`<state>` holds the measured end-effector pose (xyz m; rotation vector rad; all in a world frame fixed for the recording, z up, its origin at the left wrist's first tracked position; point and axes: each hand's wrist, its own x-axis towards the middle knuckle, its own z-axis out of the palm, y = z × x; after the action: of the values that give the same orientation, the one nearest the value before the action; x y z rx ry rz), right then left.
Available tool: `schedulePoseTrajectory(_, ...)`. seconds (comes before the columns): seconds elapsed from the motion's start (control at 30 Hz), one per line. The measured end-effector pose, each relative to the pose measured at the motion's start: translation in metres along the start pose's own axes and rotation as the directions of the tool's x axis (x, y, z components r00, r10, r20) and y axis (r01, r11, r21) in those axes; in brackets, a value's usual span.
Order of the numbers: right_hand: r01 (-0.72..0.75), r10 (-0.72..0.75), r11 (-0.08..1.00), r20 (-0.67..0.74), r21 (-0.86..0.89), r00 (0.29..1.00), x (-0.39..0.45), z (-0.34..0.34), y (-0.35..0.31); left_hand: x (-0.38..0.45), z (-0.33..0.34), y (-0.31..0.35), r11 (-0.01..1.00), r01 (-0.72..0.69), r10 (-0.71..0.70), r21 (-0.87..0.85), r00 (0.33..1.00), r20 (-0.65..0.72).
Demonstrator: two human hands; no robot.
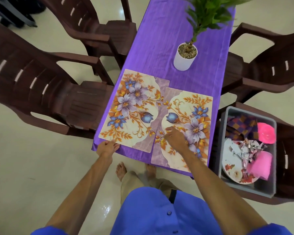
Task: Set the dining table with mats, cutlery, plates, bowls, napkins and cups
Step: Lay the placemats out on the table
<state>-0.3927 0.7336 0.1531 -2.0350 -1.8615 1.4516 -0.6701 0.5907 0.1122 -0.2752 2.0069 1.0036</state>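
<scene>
Our left hand [108,146] pinches the left mat's [132,109] near corner at the table [159,39] edge; our right hand [174,137] rests open on the right mat [185,126]. We should square both mats, closing their overlap.

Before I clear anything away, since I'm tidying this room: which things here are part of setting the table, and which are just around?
For the job: left mat, right mat, grey tub with plate, forks, checked napkins, pink cups.

Just around: potted plant, brown chairs, purple tablecloth.
</scene>
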Motion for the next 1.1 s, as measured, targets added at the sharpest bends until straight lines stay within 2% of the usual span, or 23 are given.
schedulePoseTrajectory(0.1, -0.118, 0.103, 0.983, 0.108, 0.141, 0.989, 0.005, 0.04, -0.024, 0.002, -0.006, 0.001, 0.999, 0.042, -0.042, -0.032, 0.999, -0.002)
schedulePoseTrajectory(0.2, -0.202, 0.191, 0.967, 0.085, 0.155, 0.978, 0.008, 0.062, -0.036, 0.01, -0.012, -0.001, 0.999, 0.04, -0.039, 0.012, 0.999, -0.036)
schedulePoseTrajectory(0.4, -0.209, 0.209, 0.976, 0.005, 0.065, 0.978, 0.011, 0.077, -0.04, 0.016, -0.02, -0.007, 0.998, 0.014, -0.011, 0.055, 0.999, -0.05)
schedulePoseTrajectory(0.47, -0.156, 0.156, 0.988, -0.012, -0.002, 0.988, 0.011, 0.079, -0.04, 0.014, -0.02, -0.004, 0.997, -0.014, 0.018, 0.07, 0.998, -0.056)
schedulePoseTrajectory(0.57, -0.023, 0.019, 0.997, -0.05, -0.067, 0.999, 0.004, 0.08, -0.043, 0.014, -0.018, -0.003, 0.994, -0.036, 0.043, 0.1, 0.997, -0.065)
schedulePoseTrajectory(0.63, 0.093, -0.1, 0.98, -0.029, -0.174, 0.995, -0.002, 0.081, -0.046, 0.016, -0.018, -0.004, 0.992, -0.043, 0.05, 0.116, 0.997, -0.063)
schedulePoseTrajectory(0.73, 0.289, -0.275, 0.839, 0.098, -0.461, 0.956, -0.01, 0.081, -0.045, 0.016, -0.018, -0.005, 0.994, -0.053, 0.059, 0.092, 0.996, -0.061)
schedulePoseTrajectory(0.83, 0.364, -0.295, 0.705, 0.215, -0.609, 0.931, -0.013, 0.081, -0.042, 0.011, -0.019, -0.006, 0.996, -0.067, 0.072, 0.057, 0.994, -0.088)
schedulePoseTrajectory(1.1, 0.41, -0.333, 0.66, 0.243, -0.629, 0.911, -0.009, 0.071, -0.036, 0.014, -0.021, -0.004, 0.998, -0.063, 0.065, 0.028, 0.995, -0.078)
